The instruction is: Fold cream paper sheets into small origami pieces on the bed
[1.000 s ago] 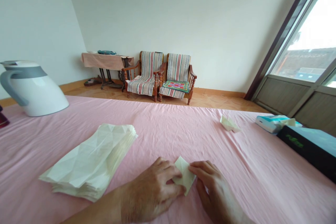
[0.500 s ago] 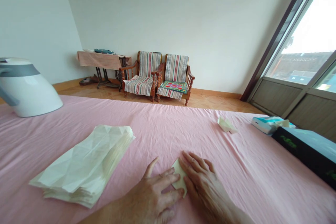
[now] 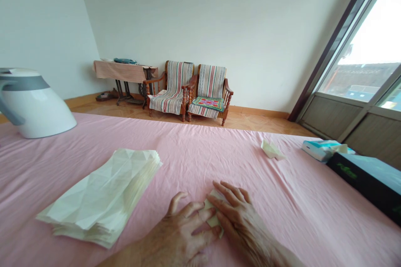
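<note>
A small folded piece of pale yellow paper (image 3: pixel 214 219) lies flat on the pink cloth, partly covered by my fingers. My left hand (image 3: pixel 188 229) rests at its left side, fingers spread, with fingertips on the paper and the thumb lifted away. Over the paper's right part lies my right hand (image 3: pixel 236 212), its fingers stretched out and pressing down. To the left is a thick stack of creased pale yellow paper sheets (image 3: pixel 103 194). A small folded paper piece (image 3: pixel 272 150) sits farther off on the right.
A white and grey jug (image 3: pixel 40 106) stands at the left. On the right are a tissue pack (image 3: pixel 319 150) and a black box (image 3: pixel 357 177). Beyond the pink-covered surface (image 3: pixel 194 150) stand two wooden armchairs (image 3: pixel 206 87) and a cloth-covered sewing table (image 3: pixel 120 71).
My right hand has shifted slightly left, covering more of the folded paper. My left thumb has bent a little. The view has moved very slightly.
</note>
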### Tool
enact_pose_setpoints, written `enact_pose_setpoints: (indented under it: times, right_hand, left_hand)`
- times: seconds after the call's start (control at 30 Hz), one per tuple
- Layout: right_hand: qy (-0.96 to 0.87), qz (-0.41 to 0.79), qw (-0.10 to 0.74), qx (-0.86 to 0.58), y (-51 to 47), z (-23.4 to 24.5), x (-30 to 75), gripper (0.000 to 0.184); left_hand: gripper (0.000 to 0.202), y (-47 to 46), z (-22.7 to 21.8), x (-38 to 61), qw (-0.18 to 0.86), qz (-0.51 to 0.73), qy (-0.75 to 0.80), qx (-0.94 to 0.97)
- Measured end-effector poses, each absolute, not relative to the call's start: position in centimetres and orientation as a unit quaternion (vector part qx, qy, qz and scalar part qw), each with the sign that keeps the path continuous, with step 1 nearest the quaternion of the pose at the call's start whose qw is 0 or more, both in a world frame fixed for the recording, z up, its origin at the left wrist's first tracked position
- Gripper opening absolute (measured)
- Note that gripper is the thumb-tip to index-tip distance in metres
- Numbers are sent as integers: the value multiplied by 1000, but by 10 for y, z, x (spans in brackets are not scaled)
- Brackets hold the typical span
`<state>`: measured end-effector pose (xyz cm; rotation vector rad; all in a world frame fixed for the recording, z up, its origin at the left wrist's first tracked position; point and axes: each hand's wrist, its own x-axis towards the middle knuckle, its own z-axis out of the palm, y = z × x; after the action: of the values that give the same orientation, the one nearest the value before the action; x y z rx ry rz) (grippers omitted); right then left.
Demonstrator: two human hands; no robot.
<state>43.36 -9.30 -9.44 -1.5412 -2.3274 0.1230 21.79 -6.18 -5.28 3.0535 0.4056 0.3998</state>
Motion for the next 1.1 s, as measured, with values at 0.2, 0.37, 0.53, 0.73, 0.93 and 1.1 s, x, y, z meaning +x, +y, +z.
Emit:
enact_pose_setpoints:
  times: [0.2, 0.37, 0.53, 0.73, 0.93, 1.1]
  right_hand:
    - [-804, 25, 177, -567, -90, -100, 432, 39]
    - [-790, 6, 185, -584, -88, -110, 437, 42]
    - [-791, 47, 288, -538, -98, -109, 442, 48]
    - [-798, 107, 331, -493, -109, -100, 441, 64]
    - [-794, 126, 349, -481, -106, -95, 438, 55]
    - [-800, 130, 318, -493, -106, -87, 434, 45]
  left_hand:
    - [31, -60, -59, 215, 27, 140, 141, 980]
    - [34, -61, -54, 216, 31, 97, 140, 985]
    - [31, -64, -52, 217, 44, 110, 147, 982]
    - [49, -59, -61, 216, 94, 131, 181, 970]
    - [30, -49, -73, 222, 160, 209, 229, 937]
    - [13, -46, -75, 227, 140, 214, 225, 940]
